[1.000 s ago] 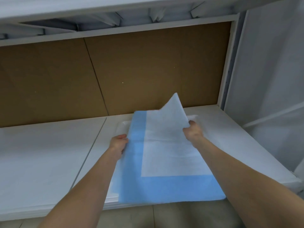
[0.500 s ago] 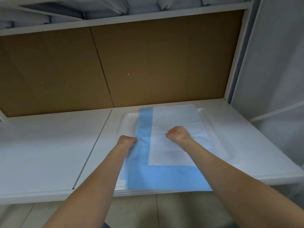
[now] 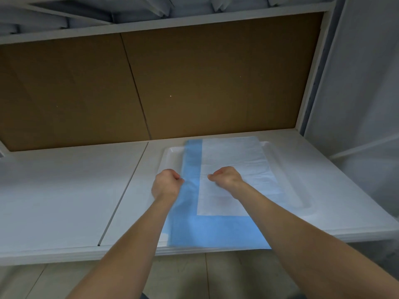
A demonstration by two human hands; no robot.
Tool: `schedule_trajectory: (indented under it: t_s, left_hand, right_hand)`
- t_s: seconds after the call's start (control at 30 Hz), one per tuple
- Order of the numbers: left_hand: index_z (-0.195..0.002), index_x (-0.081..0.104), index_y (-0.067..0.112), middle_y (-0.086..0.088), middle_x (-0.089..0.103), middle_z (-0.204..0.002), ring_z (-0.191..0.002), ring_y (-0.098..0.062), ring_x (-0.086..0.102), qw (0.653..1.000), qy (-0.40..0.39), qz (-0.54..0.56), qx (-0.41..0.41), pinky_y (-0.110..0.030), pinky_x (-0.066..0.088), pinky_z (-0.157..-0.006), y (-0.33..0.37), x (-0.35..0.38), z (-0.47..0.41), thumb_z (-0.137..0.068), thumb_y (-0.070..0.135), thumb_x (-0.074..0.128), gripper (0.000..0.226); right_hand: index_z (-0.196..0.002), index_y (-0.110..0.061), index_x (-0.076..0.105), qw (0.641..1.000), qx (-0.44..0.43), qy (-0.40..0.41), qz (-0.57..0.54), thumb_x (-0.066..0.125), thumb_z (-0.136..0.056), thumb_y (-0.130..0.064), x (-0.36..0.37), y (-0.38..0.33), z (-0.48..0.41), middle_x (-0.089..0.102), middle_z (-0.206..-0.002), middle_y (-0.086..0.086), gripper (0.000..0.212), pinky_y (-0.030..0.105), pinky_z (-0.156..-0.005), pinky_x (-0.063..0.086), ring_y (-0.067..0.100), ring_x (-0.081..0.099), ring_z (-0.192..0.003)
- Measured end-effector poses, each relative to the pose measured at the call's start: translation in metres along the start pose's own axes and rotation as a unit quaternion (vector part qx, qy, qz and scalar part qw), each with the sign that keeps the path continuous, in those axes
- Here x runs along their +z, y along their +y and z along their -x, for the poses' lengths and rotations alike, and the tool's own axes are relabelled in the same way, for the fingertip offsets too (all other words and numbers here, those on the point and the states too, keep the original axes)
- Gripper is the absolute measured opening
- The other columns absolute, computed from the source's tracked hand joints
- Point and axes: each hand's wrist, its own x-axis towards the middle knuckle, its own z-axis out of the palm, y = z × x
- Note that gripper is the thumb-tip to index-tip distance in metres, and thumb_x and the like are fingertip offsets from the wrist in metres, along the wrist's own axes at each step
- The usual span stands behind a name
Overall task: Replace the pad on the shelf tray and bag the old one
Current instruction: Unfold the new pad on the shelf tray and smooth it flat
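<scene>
On shelf tray (image 3: 287, 169): pad (image 3: 228, 160) lying flat; left hand (image 3: 166, 184) pinching pad's blue edge, right hand (image 3: 226, 176) fisted on it.

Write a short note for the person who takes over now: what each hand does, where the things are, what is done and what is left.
Left hand: closed, pinching the pad at its left blue edge.
Right hand: closed on the pad's white middle; whether it holds a grip cannot be told.
The pad lies partly folded over the white tray on the shelf; its right side is not covered.
Left: spread it flat. No bag or second pad in view.
</scene>
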Motion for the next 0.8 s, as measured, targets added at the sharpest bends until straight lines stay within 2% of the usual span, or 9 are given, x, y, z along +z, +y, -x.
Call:
schedule_trajectory:
  t_s: [0.1,0.17,0.3,0.43,0.5,0.6,0.67,0.73,0.8]
  left_hand:
    - [-0.088,0.066,0.017,-0.004,0.069,-0.089,-0.082,-0.025,0.064,0.993,0.027,-0.094,0.071,-0.027,0.048,-0.063,0.008,0.000,0.006,-0.090,0.030,0.059,0.015]
    - [-0.091,0.064,0.017,-0.004,0.069,-0.089,-0.083,-0.026,0.064,0.990,0.027,-0.100,0.092,-0.027,0.046,-0.063,0.014,0.002,0.008,-0.092,0.035,0.056,0.020]
    - [-0.094,0.065,0.018,-0.003,0.069,-0.091,-0.088,-0.026,0.064,0.994,-0.019,-0.010,0.105,-0.029,0.046,-0.066,0.032,0.009,0.014,-0.092,0.035,0.056,0.019]
    - [-0.085,0.071,0.013,-0.007,0.070,-0.087,-0.084,-0.022,0.063,0.983,-0.090,0.102,0.123,-0.032,0.051,-0.076,0.055,0.017,0.024,-0.087,0.022,0.060,0.014]
    - [-0.083,0.073,0.009,-0.009,0.068,-0.080,-0.079,-0.021,0.062,0.970,-0.144,0.159,0.116,-0.031,0.051,-0.076,0.064,0.021,0.029,-0.086,0.015,0.059,0.015]
    - [-0.090,0.073,0.006,-0.009,0.065,-0.079,-0.076,-0.018,0.060,0.934,-0.246,0.247,0.083,-0.026,0.050,-0.074,0.070,0.022,0.033,-0.085,0.007,0.060,0.013]
    - [-0.095,0.072,0.006,-0.009,0.068,-0.090,-0.081,-0.017,0.062,0.936,-0.226,0.265,0.060,-0.027,0.050,-0.077,0.068,0.021,0.026,-0.085,0.010,0.063,0.014]
    - [-0.111,0.065,0.010,-0.007,0.066,-0.109,-0.100,-0.022,0.063,0.967,-0.153,0.201,0.028,-0.030,0.051,-0.087,0.057,0.019,0.012,-0.084,0.016,0.065,0.028]
    - [-0.130,0.049,0.012,-0.010,0.055,-0.127,-0.117,-0.029,0.054,0.987,-0.123,0.099,-0.013,-0.035,0.046,-0.098,0.041,0.015,0.006,-0.083,0.029,0.067,0.053]
  right_hand:
    - [-0.122,-0.007,0.060,1.000,-0.005,0.004,-0.015,0.063,-0.089,-0.043,0.002,-0.004,0.003,0.060,-0.127,0.009,0.049,0.036,-0.099,0.046,0.028,0.055,-0.117]
    - [-0.120,-0.006,0.060,0.999,-0.006,-0.001,-0.038,0.062,-0.088,-0.047,0.003,-0.006,0.005,0.059,-0.128,0.009,0.052,0.036,-0.098,0.046,0.029,0.055,-0.117]
    - [-0.125,-0.004,0.057,0.990,0.007,-0.022,-0.139,0.060,-0.087,-0.053,0.006,-0.009,0.005,0.056,-0.124,0.010,0.062,0.035,-0.096,0.046,0.026,0.051,-0.118]
    - [-0.112,-0.007,0.061,0.959,0.048,-0.058,-0.274,0.060,-0.086,-0.057,0.003,-0.013,0.005,0.065,-0.111,0.013,0.056,0.036,-0.090,0.052,0.028,0.062,-0.107]
    - [-0.104,-0.006,0.063,0.941,0.071,-0.067,-0.323,0.064,-0.087,-0.048,0.000,-0.013,0.004,0.068,-0.101,0.015,0.045,0.039,-0.082,0.056,0.030,0.066,-0.097]
    - [-0.083,-0.003,0.061,0.935,0.092,-0.011,-0.343,0.059,-0.091,-0.011,-0.007,-0.007,-0.002,0.064,-0.082,0.020,0.011,0.034,-0.060,0.057,0.031,0.064,-0.073]
    - [-0.080,-0.001,0.060,0.938,0.088,0.036,-0.333,0.054,-0.087,0.007,-0.016,-0.002,-0.007,0.064,-0.089,0.023,0.012,0.037,-0.066,0.057,0.032,0.063,-0.077]
    - [-0.090,-0.003,0.062,0.941,0.081,0.054,-0.325,0.054,-0.086,0.009,-0.025,0.002,-0.008,0.064,-0.105,0.022,0.015,0.044,-0.079,0.056,0.037,0.064,-0.095]
    - [-0.092,-0.004,0.063,0.945,0.072,0.062,-0.314,0.060,-0.087,0.004,-0.035,0.003,-0.006,0.064,-0.111,0.021,0.009,0.043,-0.079,0.055,0.038,0.063,-0.102]
